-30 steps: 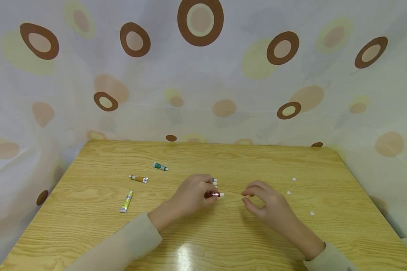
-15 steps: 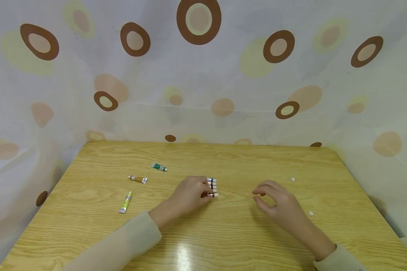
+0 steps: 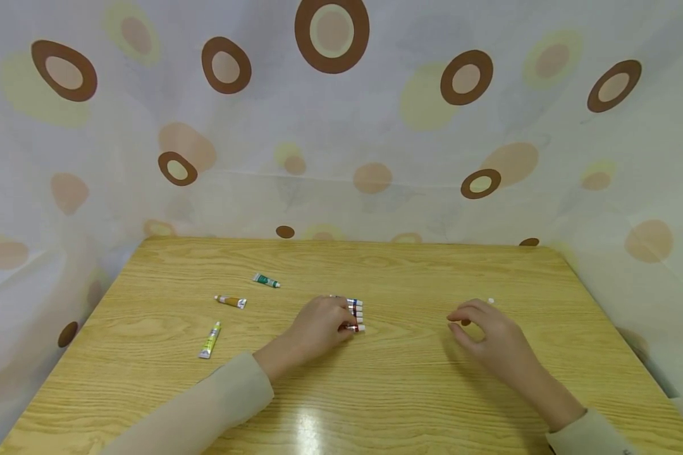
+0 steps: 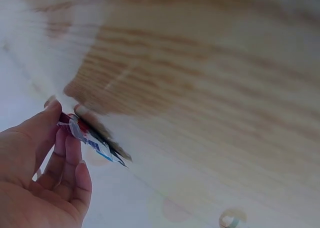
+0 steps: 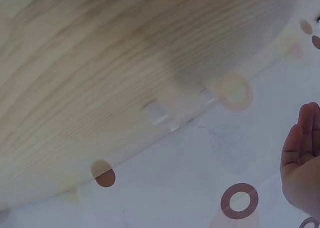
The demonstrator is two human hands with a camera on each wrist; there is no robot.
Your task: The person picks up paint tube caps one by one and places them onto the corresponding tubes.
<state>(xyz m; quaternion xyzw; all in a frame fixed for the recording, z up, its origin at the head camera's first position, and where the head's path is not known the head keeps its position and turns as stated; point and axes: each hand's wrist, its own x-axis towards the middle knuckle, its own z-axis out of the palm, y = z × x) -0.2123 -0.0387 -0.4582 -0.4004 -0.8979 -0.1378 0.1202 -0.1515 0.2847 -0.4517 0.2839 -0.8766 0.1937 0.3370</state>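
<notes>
At the middle of the table my left hand [image 3: 319,321] pinches a red paint tube [image 3: 353,328], whose white cap points right. Behind that tube lies a row of several paint tubes [image 3: 356,309], partly covered by the hand. From the left wrist, the thumb and fingers of the left hand [image 4: 57,163] grip the end of a tube [image 4: 82,129]. My right hand [image 3: 492,332] hovers over the right side of the table, fingers loosely curved with a gap between thumb and forefinger. Just its side shows for the right hand [image 5: 302,160] at the right wrist view's edge.
A green tube [image 3: 267,280], an ochre tube [image 3: 230,301] and a yellow tube [image 3: 209,340] lie apart on the left. A small white cap [image 3: 491,301] lies behind the right hand. Several small white pieces show in the right wrist view. A patterned curtain [image 3: 415,208] surrounds the table.
My left hand has shifted slightly left, bringing the red tube down to the row's near end. The right hand has moved right, away from the tubes, and now covers two caps.
</notes>
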